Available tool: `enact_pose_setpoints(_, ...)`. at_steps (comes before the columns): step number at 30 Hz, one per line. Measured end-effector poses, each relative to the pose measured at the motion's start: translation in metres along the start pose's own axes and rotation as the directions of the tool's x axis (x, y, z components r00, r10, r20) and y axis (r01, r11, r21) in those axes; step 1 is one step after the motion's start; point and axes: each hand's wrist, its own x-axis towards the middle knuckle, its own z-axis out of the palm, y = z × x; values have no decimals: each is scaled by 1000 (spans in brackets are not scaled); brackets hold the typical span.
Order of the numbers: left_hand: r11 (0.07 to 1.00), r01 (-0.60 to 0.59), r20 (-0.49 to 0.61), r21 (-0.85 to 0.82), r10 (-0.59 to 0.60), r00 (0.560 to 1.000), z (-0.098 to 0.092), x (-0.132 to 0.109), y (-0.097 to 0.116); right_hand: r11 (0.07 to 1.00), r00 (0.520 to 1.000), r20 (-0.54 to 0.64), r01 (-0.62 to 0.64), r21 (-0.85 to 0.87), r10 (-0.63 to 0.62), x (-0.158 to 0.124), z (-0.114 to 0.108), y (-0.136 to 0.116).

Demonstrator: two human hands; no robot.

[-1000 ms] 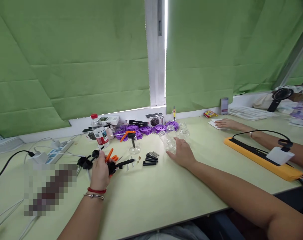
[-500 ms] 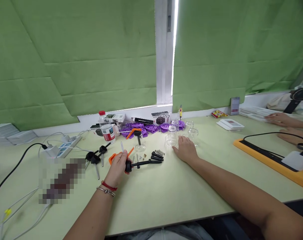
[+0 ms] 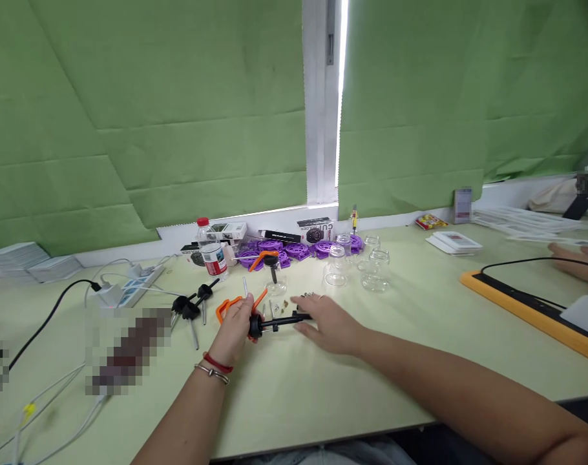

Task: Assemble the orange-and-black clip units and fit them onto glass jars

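My left hand (image 3: 236, 326) is closed round a black rod with a knob (image 3: 269, 321) and an orange lever (image 3: 259, 299), held just above the green table (image 3: 323, 394). My right hand (image 3: 325, 323) lies flat beside it, fingers stretched out, fingertips touching the rod's right end and covering several short black tubes. Small screws and pins (image 3: 274, 309) lie just behind the rod. An orange handle (image 3: 225, 305) sits beside my left hand.
Clear glass jars (image 3: 335, 276) and purple discs (image 3: 294, 249) stand behind, with a water bottle (image 3: 211, 253), black knobbed pins (image 3: 190, 307) and a power strip (image 3: 129, 292) to the left. At right lie an orange tray (image 3: 517, 303), cards (image 3: 451, 242) and another person's hand (image 3: 575, 261).
My right hand left the glass jars and slid left to the rod's end. My left hand with the rod stayed nearly in place. The view shifted slightly.
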Motion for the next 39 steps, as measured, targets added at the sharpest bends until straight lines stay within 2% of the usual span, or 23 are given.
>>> enact_pose_setpoints(2, 998, 2, 2, -56, -2, 1000, 1, -1, 1, 999, 993, 119, -12, 43, 7, 2, 2, -19)
enact_pose_setpoints(3, 995, -19, -10, -101, 19, 1000, 1, -1, 1, 997, 990, 133, -52, 62, 44, 2, 3, -25)
enact_pose_setpoints(6, 957, -221, -92, -190, 207, 974, -1, -2, 1, 946, 974, 147, -203, 251, 171, 4, 7, -31)
enact_pose_setpoints(8, 909, -409, -112, -86, 399, 910, -3, -5, 2, 835, 960, 170, -277, 476, 222, 3, 9, -33)
enact_pose_setpoints(11, 755, -616, -41, 224, 639, 768, -5, -11, 3, 575, 950, 204, -307, 758, 237, -1, 14, -41)
enact_pose_setpoints(13, 666, -678, 16, 311, 710, 705, -5, -15, 3, 428, 954, 207, -283, 858, 217, -5, 18, -50)
enact_pose_setpoints(14, 655, -690, 39, 309, 716, 697, -5, -16, 2, 377, 958, 202, -266, 887, 201, -7, 20, -54)
enact_pose_setpoints(18, 683, -651, 116, 331, 655, 747, -4, -15, 0, 269, 960, 195, -246, 931, 203, -10, 30, -62)
enact_pose_setpoints(23, 584, -609, 252, 536, 579, 776, -2, -12, -2, 180, 938, 203, -260, 949, 282, -8, 44, -52)
enact_pose_setpoints(26, 520, -590, 308, 618, 530, 790, 2, -10, -5, 73, 915, 267, -302, 951, 304, -8, 53, -48)
enact_pose_setpoints(30, 502, -503, 291, 703, 442, 849, 9, -10, -10, -48, 864, 365, -372, 927, 348, -3, 59, -45)
enact_pose_setpoints(35, 479, -414, 209, 774, 423, 882, 20, -11, -18, -16, 821, 397, -429, 903, 411, 4, 55, -42)
enact_pose_setpoints(39, 476, -324, 132, 818, 394, 910, 28, -13, -22, 39, 820, 404, -457, 888, 406, 6, 50, -45)
